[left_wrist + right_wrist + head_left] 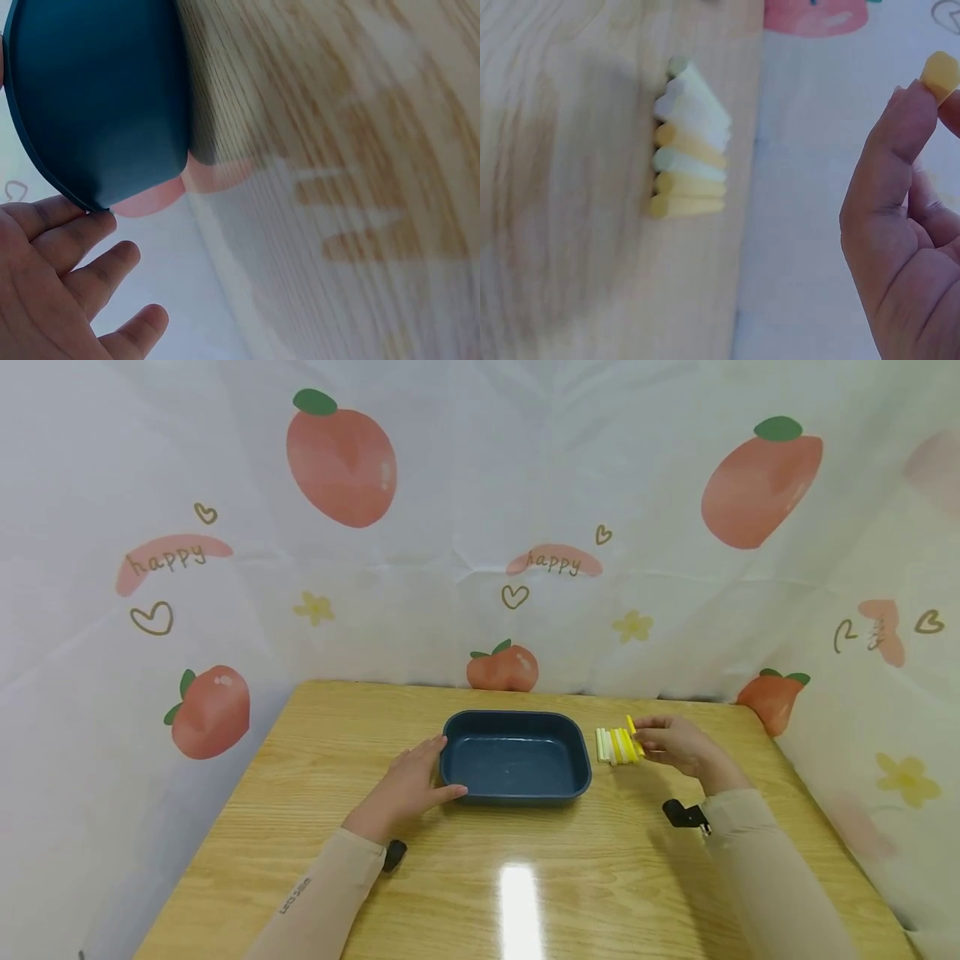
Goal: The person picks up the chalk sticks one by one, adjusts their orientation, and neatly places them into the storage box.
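With the right hand (678,747) pinching a yellow stick (939,75) near the row of sticks (616,747) on the counter (600,877), and the left hand (407,783) touching the blue bin (517,767) with unclenched fingers, picking-up seems in hand, likely calling next for a steady pinch.

Wears long beige sleeves (772,877) with small dark lettering (296,895) along the left. Leaves left hand (408,787) and right hand (681,747) bare. Carries a rounded black block (394,856) by the left cuff (363,853), toward the worktop (600,877)'s right edge, and a black bracket (681,814) with bright metal (706,829) by the right cuff (729,810).
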Available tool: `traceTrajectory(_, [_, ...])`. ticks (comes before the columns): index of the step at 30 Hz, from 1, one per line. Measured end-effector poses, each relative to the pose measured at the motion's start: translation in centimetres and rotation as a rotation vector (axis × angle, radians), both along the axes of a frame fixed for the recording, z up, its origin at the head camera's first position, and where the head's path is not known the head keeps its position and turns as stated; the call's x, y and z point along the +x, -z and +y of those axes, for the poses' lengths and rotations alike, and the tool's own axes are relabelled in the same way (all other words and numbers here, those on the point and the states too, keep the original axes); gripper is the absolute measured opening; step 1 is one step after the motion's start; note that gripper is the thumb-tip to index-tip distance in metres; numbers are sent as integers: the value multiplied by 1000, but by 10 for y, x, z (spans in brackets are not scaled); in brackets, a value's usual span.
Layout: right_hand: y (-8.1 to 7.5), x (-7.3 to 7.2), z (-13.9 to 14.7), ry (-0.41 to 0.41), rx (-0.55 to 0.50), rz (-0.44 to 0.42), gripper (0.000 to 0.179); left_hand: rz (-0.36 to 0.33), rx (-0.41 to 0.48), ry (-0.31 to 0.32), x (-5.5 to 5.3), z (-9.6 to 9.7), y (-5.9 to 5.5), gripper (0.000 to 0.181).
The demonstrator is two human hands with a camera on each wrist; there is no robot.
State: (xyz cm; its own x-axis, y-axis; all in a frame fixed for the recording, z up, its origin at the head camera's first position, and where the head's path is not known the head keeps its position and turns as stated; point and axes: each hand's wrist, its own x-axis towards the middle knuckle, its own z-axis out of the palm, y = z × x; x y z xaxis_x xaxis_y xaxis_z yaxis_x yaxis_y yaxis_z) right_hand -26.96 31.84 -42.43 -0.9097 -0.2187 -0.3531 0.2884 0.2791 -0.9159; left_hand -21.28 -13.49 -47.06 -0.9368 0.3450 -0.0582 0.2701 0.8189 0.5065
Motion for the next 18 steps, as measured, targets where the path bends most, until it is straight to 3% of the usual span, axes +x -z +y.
traceTrajectory(6, [-16, 2, -14, -38, -40, 4, 48, 5, 7, 7, 0, 0, -1, 102])
traceTrajectory(11, [-25, 2, -22, -52, -89, -14, 31, 2, 10, 4, 1, 1, -3, 99])
traceTrajectory(18, [-36, -2, -35, -71, -127, -36, 26, 10, 14, 7, 1, 1, -2, 100])
